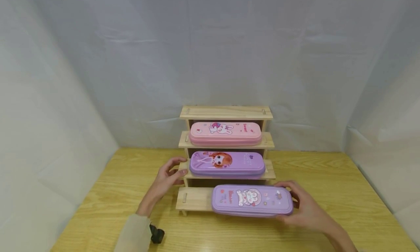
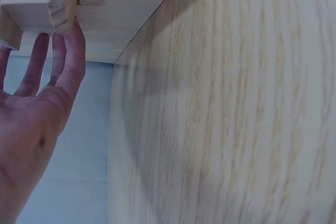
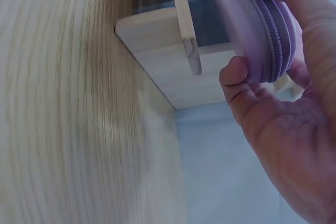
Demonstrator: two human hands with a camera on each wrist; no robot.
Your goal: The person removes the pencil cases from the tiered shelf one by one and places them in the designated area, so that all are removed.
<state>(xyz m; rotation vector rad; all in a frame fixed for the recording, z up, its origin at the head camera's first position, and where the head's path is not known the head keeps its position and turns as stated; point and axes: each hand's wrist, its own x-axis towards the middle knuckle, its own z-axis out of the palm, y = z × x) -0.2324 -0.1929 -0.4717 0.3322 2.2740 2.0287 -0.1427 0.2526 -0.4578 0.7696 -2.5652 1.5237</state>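
My right hand [image 1: 306,208] grips the right end of a lavender zip pencil case [image 1: 252,200] with a bunny picture. The case overlaps the lowest step of a wooden stepped rack [image 1: 193,199], its right end jutting past that step. In the right wrist view, the zipper side of the case shows between thumb and fingers, tilted over the step. My left hand [image 1: 167,177] holds the left end of the second step, thumb at its top. A purple pencil case [image 1: 226,163] with a red-haired girl lies on this step. One step higher lies a pink bunny pencil case [image 1: 226,132].
The rack's top step [image 1: 226,112] bears nothing. It stands on a wood-grain table [image 1: 131,186], close to a pale cloth backdrop [image 1: 226,55]. Cloth walls flank both sides. A small black object [image 1: 156,234] is beside the left sleeve [image 1: 134,233].
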